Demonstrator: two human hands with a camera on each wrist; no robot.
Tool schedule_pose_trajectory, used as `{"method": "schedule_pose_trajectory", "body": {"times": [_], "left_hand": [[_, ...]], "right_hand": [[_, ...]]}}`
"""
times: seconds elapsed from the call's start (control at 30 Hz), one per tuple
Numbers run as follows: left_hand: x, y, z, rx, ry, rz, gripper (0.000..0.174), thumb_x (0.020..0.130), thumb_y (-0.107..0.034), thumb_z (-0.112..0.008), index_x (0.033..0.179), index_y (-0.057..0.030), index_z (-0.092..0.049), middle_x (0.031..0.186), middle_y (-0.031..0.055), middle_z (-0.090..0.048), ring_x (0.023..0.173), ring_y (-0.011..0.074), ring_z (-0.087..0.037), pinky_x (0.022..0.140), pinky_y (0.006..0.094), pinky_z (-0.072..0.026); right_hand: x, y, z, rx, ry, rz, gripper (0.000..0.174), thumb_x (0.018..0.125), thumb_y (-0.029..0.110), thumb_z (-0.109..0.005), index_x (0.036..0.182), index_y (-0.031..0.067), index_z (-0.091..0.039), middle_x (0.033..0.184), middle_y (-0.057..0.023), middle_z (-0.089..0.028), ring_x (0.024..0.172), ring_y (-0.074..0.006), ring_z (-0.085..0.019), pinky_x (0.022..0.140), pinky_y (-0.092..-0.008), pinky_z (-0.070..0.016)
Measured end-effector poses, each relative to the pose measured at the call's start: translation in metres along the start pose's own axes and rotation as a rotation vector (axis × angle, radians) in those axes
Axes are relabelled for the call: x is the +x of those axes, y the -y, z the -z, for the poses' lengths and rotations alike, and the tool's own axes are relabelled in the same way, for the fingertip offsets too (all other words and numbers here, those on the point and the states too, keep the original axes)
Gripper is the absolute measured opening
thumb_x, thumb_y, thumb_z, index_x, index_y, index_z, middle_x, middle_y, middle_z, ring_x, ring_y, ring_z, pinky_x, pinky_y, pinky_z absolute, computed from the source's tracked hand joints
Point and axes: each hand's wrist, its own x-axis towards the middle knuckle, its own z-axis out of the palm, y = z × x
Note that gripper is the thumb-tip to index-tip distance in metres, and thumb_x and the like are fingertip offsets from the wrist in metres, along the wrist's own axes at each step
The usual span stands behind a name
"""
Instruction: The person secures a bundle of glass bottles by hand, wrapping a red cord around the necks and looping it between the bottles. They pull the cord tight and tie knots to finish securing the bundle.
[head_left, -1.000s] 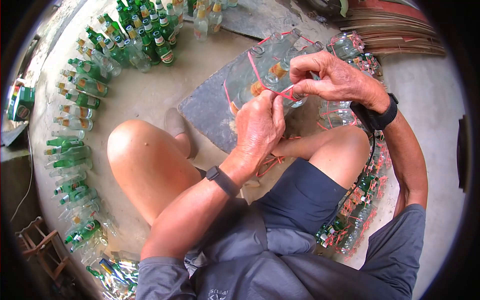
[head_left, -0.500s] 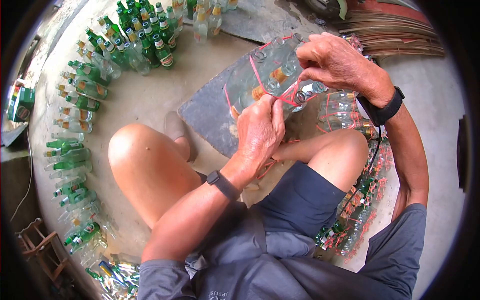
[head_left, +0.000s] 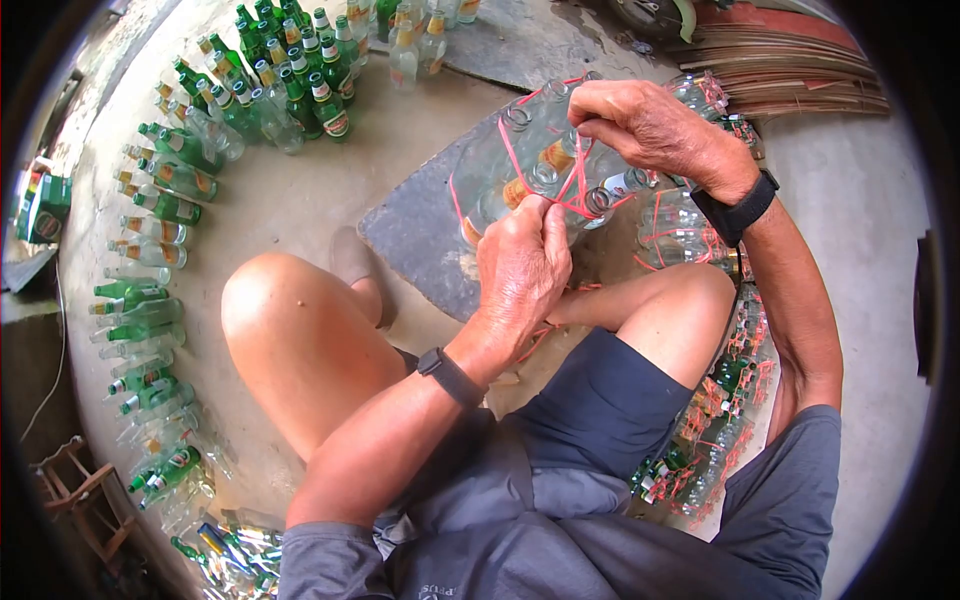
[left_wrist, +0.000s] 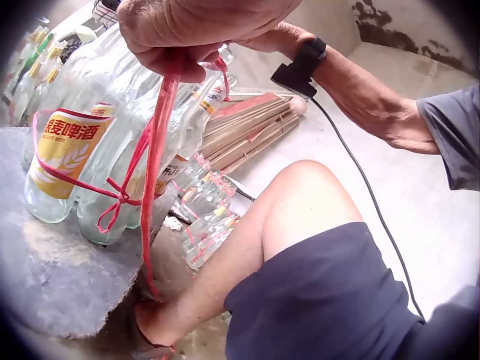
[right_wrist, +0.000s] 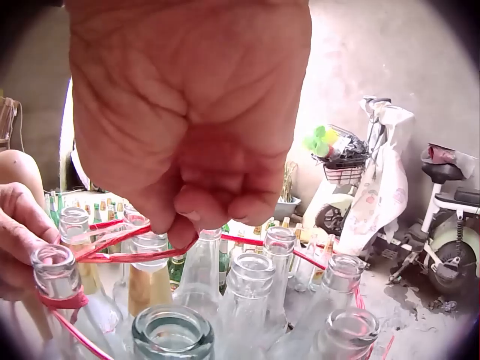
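Clear glass beer bottles (left_wrist: 71, 161) stand bunched upright on a grey slab (head_left: 410, 225), with pink plastic string (left_wrist: 160, 112) round them. A knotted loop circles their lower bodies in the left wrist view. At the near side of the bottle necks, my left hand (head_left: 522, 255) pinches the string, and a long tail hangs from it toward the floor. My right hand (head_left: 655, 130), above the bottle mouths, grips another stretch of string between thumb and curled fingers. That stretch runs across the necks toward the left hand in the right wrist view.
Green and clear bottles (head_left: 330, 105) stand along the far left, and more lie in a row (head_left: 150, 300) down the left side. Tied bundles (head_left: 675, 225) line the right. Flat strips (head_left: 790, 65) are stacked at the back right. A scooter (right_wrist: 450, 247) stands beyond.
My right hand first left the near bottle mouth for the upper right, then came back left over the necks, drawing the string into a raised strand. The left hand stays nearly in place.
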Motion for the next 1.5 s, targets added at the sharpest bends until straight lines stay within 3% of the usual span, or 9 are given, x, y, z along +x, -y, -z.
{"method": "schedule_pose_trajectory", "body": {"times": [0.53,0.83,0.9,0.93,1.0,1.03,1.1,1.2,1.5], "left_hand": [[0.0,-0.001,-0.003,-0.017,-0.013,0.015,0.023,0.106,-0.017,-0.064,0.092,0.0006,-0.065,0.077,0.0277,-0.067,0.078,0.0508,-0.069,0.068,0.0569,-0.0521],[-0.001,-0.002,-0.002,-0.013,-0.009,0.024,0.022,0.106,-0.017,-0.063,0.093,0.0,-0.064,0.078,0.0274,-0.067,0.078,0.0508,-0.068,0.068,0.0567,-0.0522],[-0.002,-0.002,-0.002,-0.011,-0.005,0.026,0.021,0.106,-0.017,-0.063,0.093,-0.0001,-0.065,0.078,0.0273,-0.067,0.079,0.0508,-0.068,0.068,0.0567,-0.0522],[-0.002,-0.002,-0.003,-0.012,0.0,0.028,0.021,0.106,-0.017,-0.064,0.093,-0.0002,-0.065,0.078,0.0272,-0.067,0.079,0.0509,-0.068,0.069,0.0567,-0.0522],[-0.002,-0.002,-0.003,-0.017,0.005,0.029,0.021,0.106,-0.017,-0.064,0.093,-0.0001,-0.065,0.078,0.0272,-0.067,0.079,0.0507,-0.068,0.068,0.0566,-0.0521],[-0.002,-0.002,-0.003,-0.021,0.01,0.031,0.02,0.106,-0.016,-0.064,0.093,0.0,-0.065,0.078,0.0271,-0.067,0.079,0.0506,-0.069,0.068,0.0566,-0.052],[-0.002,-0.001,-0.003,-0.015,0.007,0.024,0.02,0.106,-0.016,-0.064,0.093,0.0,-0.064,0.078,0.0271,-0.067,0.079,0.0503,-0.069,0.068,0.0565,-0.0519],[-0.002,0.0,-0.002,-0.007,-0.003,0.009,0.02,0.105,-0.016,-0.064,0.094,-0.0001,-0.065,0.077,0.027,-0.067,0.078,0.0499,-0.069,0.067,0.0561,-0.0515],[-0.001,-0.001,0.008,-0.015,-0.001,0.086,0.021,0.104,-0.017,-0.064,0.091,-0.001,-0.067,0.073,0.0256,-0.065,0.071,0.0469,-0.068,0.065,0.0522,-0.0518]], "right_hand": [[0.009,-0.013,-0.014,0.113,-0.043,-0.001,0.016,0.101,0.013,-0.068,0.1,-0.0017,-0.062,0.089,-0.0239,-0.065,0.086,-0.0457,-0.063,0.076,-0.0493,-0.0513],[0.013,-0.026,-0.025,0.206,-0.024,-0.026,0.014,0.099,0.013,-0.07,0.101,-0.0002,-0.068,0.093,-0.0207,-0.072,0.087,-0.0413,-0.068,0.079,-0.0463,-0.055],[0.013,-0.031,-0.026,0.219,-0.006,0.022,0.016,0.102,0.014,-0.072,0.106,-0.0012,-0.07,0.084,-0.0135,-0.07,0.076,-0.0227,-0.065,0.075,-0.0406,-0.0533],[0.014,-0.033,-0.026,0.22,-0.006,0.02,0.016,0.102,0.014,-0.072,0.106,-0.0012,-0.07,0.084,-0.0135,-0.07,0.076,-0.0227,-0.065,0.075,-0.0406,-0.0533],[0.017,-0.032,-0.021,0.298,0.175,-0.227,0.014,0.103,0.014,-0.071,0.107,0.0001,-0.072,0.077,-0.0072,-0.069,0.063,-0.0151,-0.063,0.061,-0.0357,-0.0524],[0.018,-0.028,-0.017,0.298,0.175,-0.228,0.014,0.103,0.014,-0.071,0.107,0.0001,-0.072,0.077,-0.0072,-0.069,0.063,-0.0151,-0.063,0.061,-0.0357,-0.0524],[0.018,-0.018,-0.009,0.445,0.262,-0.461,0.011,0.104,0.01,-0.067,0.105,0.0017,-0.074,0.074,-0.0015,-0.067,0.05,-0.0096,-0.059,0.046,-0.0298,-0.0471],[0.015,-0.021,-0.012,0.489,0.25,-0.423,0.014,0.104,0.006,-0.061,0.106,0.0025,-0.075,0.074,0.0003,-0.068,0.046,-0.0076,-0.059,0.039,-0.0261,-0.0436],[0.008,-0.023,-0.018,0.529,0.237,-0.471,0.02,0.102,0.002,-0.057,0.11,0.0017,-0.075,0.074,-0.0006,-0.069,0.049,-0.0082,-0.063,0.044,-0.0273,-0.0498]]}}
